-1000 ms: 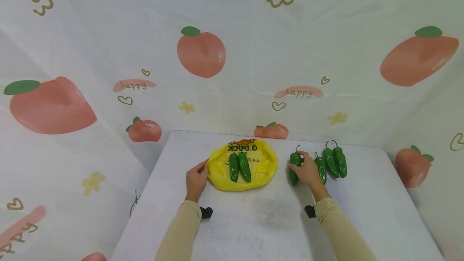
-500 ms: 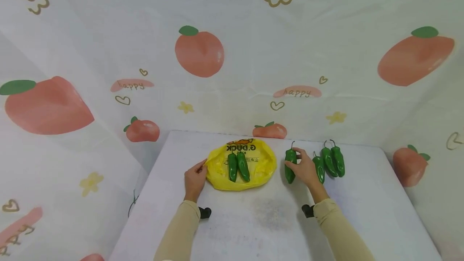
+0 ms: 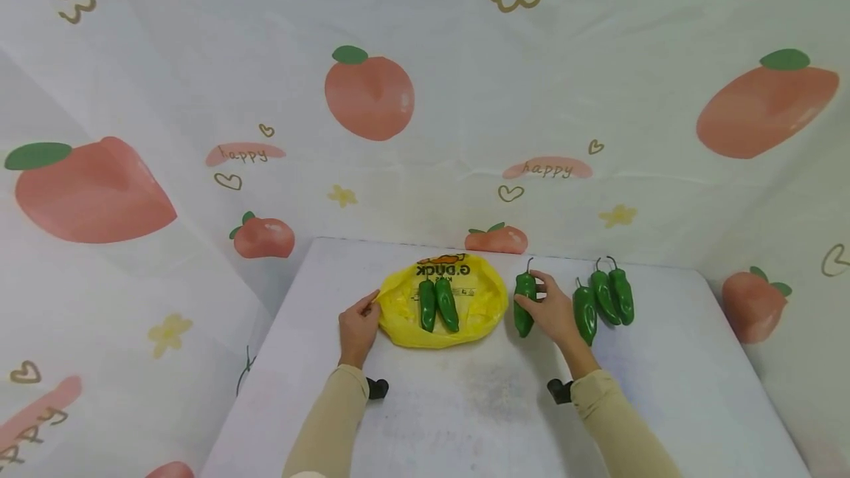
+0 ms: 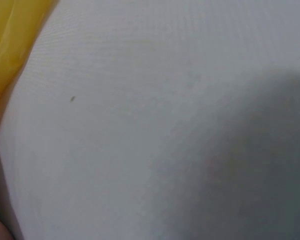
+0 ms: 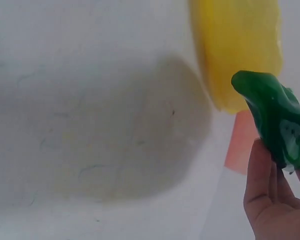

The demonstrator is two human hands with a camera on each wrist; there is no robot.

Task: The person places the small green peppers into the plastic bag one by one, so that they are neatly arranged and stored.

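Note:
My right hand (image 3: pixel 555 313) grips a green pepper (image 3: pixel 524 305) by its side, stem pointing away, just right of the yellow plastic bag (image 3: pixel 405 339). In the right wrist view the pepper (image 5: pixel 272 112) is between thumb and fingers, with the bag (image 5: pixel 240 45) behind it. At the bag's left edge, my left hand (image 3: pixel 358 327) pinches the rim. Two green peppers (image 3: pixel 447 305) lie side by side in the opened bag. The left wrist view catches only a corner of the bag (image 4: pixel 10 40) and a sliver of the hand.
Three more green peppers (image 3: pixel 603 297) lie on the white table (image 3: pixel 451 419) to the right of my right hand. A printed cloth wall (image 3: pixel 432 190) rises behind the table's back edge and along both sides.
My right hand has carried the pepper leftward, away from the other three and closer to the bag. The left hand stays at the bag's rim.

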